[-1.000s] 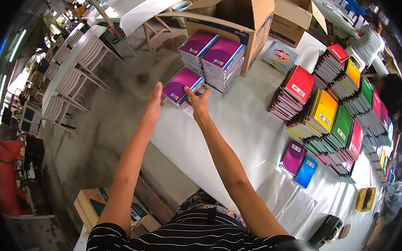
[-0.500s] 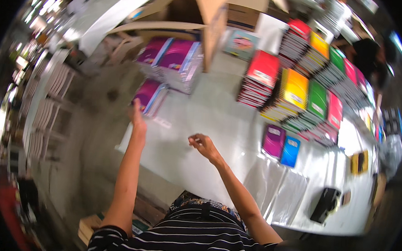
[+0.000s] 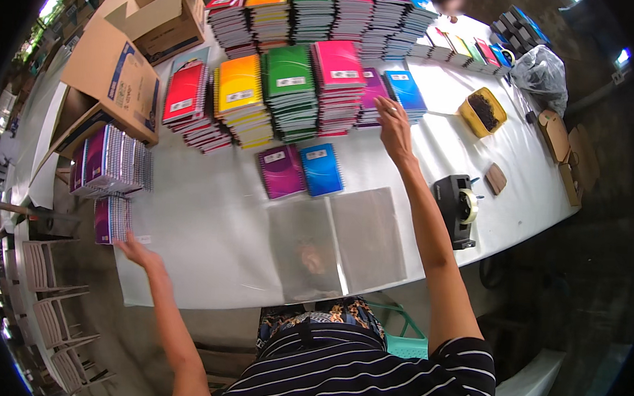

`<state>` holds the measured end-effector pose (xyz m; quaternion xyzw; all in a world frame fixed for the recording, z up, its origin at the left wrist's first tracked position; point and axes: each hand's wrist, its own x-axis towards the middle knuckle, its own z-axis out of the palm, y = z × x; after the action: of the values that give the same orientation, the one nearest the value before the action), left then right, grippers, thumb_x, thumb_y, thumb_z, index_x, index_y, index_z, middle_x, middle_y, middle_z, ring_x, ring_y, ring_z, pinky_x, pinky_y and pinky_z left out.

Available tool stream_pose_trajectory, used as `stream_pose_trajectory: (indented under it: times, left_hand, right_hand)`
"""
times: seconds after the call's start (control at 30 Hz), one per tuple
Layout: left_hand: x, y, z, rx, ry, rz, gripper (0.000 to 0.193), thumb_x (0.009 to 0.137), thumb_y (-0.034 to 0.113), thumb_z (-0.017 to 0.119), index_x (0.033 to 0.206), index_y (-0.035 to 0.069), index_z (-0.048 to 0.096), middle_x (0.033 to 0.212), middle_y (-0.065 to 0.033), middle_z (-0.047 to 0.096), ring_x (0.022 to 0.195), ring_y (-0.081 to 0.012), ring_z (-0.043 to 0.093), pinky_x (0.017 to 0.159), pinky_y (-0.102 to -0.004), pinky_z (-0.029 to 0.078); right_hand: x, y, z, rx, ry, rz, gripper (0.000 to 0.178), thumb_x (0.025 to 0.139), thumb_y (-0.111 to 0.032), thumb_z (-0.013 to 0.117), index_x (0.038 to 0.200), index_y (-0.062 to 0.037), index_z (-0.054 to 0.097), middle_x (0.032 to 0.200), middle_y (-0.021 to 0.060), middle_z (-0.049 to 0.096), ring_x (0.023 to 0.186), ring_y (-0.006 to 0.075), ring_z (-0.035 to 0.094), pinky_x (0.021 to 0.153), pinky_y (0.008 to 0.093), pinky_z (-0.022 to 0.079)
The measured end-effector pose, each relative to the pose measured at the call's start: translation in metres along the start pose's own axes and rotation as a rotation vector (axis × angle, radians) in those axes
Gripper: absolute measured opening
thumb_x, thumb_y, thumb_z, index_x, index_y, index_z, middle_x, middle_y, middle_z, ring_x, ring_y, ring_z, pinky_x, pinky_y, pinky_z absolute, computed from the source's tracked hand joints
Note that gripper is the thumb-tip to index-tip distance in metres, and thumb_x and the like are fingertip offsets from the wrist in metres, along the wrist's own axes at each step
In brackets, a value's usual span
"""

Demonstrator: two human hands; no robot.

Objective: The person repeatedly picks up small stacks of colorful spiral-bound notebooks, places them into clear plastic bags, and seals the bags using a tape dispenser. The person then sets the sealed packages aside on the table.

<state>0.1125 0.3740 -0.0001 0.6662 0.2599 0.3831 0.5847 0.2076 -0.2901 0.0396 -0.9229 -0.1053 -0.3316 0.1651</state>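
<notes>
White sheeting covers the table (image 3: pixel 197 263), with chairs (image 3: pixel 41 261) on the dim floor to the left. Our two hands are well apart and neither grips anything. We see the left hand (image 3: pixel 141 252), open, at the short purple stack (image 3: pixel 112 218) by the table's left edge; whether the fingers touch it, we cannot tell. Our right hand (image 3: pixel 396 134), fingers loosely extended, is at the front row's purple stack (image 3: pixel 371 89) and blue stack (image 3: pixel 406 91); contact is unclear there too.

We judge that a nudge from the left hand could send the short stack off the edge, since it sits so near it. A careless brush of the right fingers could skew the blue stack, and the right forearm, being just beside the tape dispenser (image 3: pixel 454 210), could knock it.

We count six colour stacks in the front row and six behind. Near us lie one single purple notebook (image 3: pixel 282 171), one single blue notebook (image 3: pixel 322 169), two clear sleeves (image 3: pixel 369 234), one dispenser, one yellow tub (image 3: pixel 482 112) and one brown block (image 3: pixel 495 178). Two open cartons (image 3: pixel 131 85) stand at left.
</notes>
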Motion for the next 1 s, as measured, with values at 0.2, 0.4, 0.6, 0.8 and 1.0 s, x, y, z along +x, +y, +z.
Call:
stream_pose_trajectory:
  times: [0.2, 0.4, 0.6, 0.8, 1.0]
  left_hand:
    - [-0.219, 0.076, 0.125, -0.029, -0.46, -0.265, 0.064, 0.091, 0.007, 0.056, 0.149, 0.0, 0.03, 0.153, -0.0158, 0.034, 0.138, -0.0211, 0.036, 0.112, -0.0328, 0.027]
    - [-0.353, 0.121, 0.234, -0.44, -1.018, -1.044, 0.082, 0.091, 0.059, 0.053, 0.151, 0.009, 0.029, 0.143, -0.0202, 0.046, 0.133, -0.0315, 0.044, 0.112, -0.0503, 0.03]
    - [-0.392, 0.096, 0.284, -0.668, -1.279, -1.208, 0.047, 0.091, 0.037, 0.062, 0.123, 0.003, 0.055, 0.117, -0.0223, 0.064, 0.108, -0.0377, 0.063, 0.094, -0.055, 0.05]
    - [-0.354, 0.111, 0.254, -0.691, -1.112, -1.277, 0.051, 0.087, 0.019, 0.069, 0.13, -0.001, 0.049, 0.122, -0.0245, 0.061, 0.114, -0.0363, 0.061, 0.092, -0.0473, 0.054]
    - [-0.304, 0.084, 0.187, -0.8, -0.886, -1.211, 0.056, 0.09, 0.022, 0.067, 0.135, -0.003, 0.045, 0.127, -0.0255, 0.057, 0.119, -0.0393, 0.056, 0.102, -0.0501, 0.046]
  right_hand:
    - [-0.002, 0.045, 0.018, -0.197, -0.175, -0.235, 0.033, 0.078, -0.005, 0.054, 0.109, -0.0057, 0.065, 0.112, 0.0071, 0.061, 0.11, 0.0226, 0.053, 0.097, 0.0374, 0.04]
    - [-0.01, 0.009, -0.054, -0.065, 0.009, -0.105, 0.033, 0.067, 0.002, 0.062, 0.099, -0.0068, 0.064, 0.094, 0.0069, 0.061, 0.094, 0.0247, 0.056, 0.085, 0.0361, 0.042]
    - [-0.103, -0.058, -0.113, 0.301, -0.401, -0.348, 0.025, 0.068, -0.001, 0.067, 0.091, -0.0104, 0.07, 0.097, 0.0036, 0.066, 0.099, 0.0205, 0.061, 0.092, 0.0412, 0.045]
    - [-0.003, 0.041, -0.06, 0.353, -0.031, 0.382, 0.004, 0.08, -0.01, 0.07, 0.079, -0.0068, 0.07, 0.086, 0.0112, 0.069, 0.08, 0.0295, 0.064, 0.073, 0.037, 0.049]
    - [-0.044, -0.049, 0.025, 0.403, -0.431, 0.283, 0.024, 0.077, -0.027, 0.076, 0.077, -0.0045, 0.067, 0.081, 0.0132, 0.065, 0.075, 0.0355, 0.063, 0.064, 0.0455, 0.048]
